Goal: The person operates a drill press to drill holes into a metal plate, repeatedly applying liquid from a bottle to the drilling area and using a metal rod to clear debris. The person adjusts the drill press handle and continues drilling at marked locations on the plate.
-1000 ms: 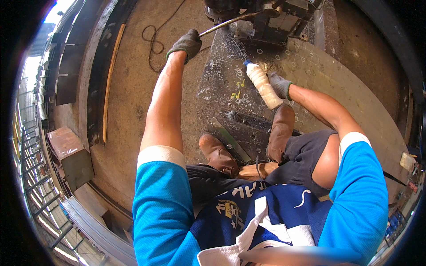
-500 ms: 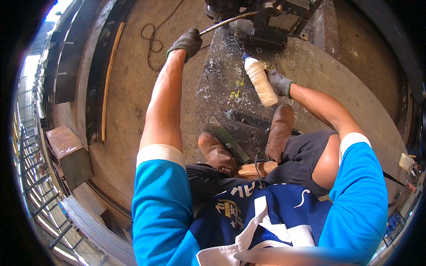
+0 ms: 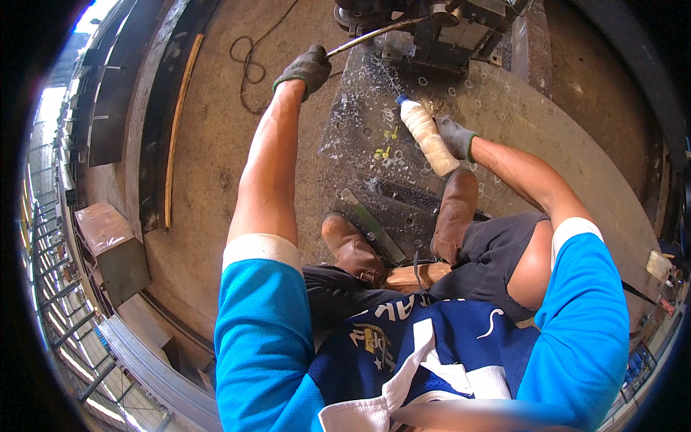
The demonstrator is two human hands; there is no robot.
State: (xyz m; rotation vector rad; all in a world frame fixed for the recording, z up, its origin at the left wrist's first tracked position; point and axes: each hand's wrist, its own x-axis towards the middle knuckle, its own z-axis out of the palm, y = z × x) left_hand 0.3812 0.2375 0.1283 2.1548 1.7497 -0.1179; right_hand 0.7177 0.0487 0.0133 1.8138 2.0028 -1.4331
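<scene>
My left hand [image 3: 308, 70], in a grey glove, is closed round the end of a metal lever [image 3: 374, 34]. That lever runs to a dark machine [image 3: 450, 43] at the far edge. In my right hand [image 3: 453, 137], also gloved, is a plastic bottle [image 3: 426, 137] with a blue cap and pale, cloudy contents. It leans with the cap toward the machine, and its side looks pressed in. A faint thin streak shows between cap and machine. Beneath lies a dark steel plate [image 3: 360, 137] strewn with shavings and wet-looking specks. My right fingers are partly hidden behind the bottle.
A large plate [image 3: 533, 137] marked with chalk circles spreads to the right. My boots [image 3: 455, 205] rest near a flat metal strip [image 3: 373, 225] and a wooden piece [image 3: 417, 275]. A cord [image 3: 248, 65] lies on the floor; a metal box [image 3: 111, 248] stands left.
The bottle has shifted slightly toward me, and its side looks more squeezed. My left hand and the lever have moved a touch to the right.
</scene>
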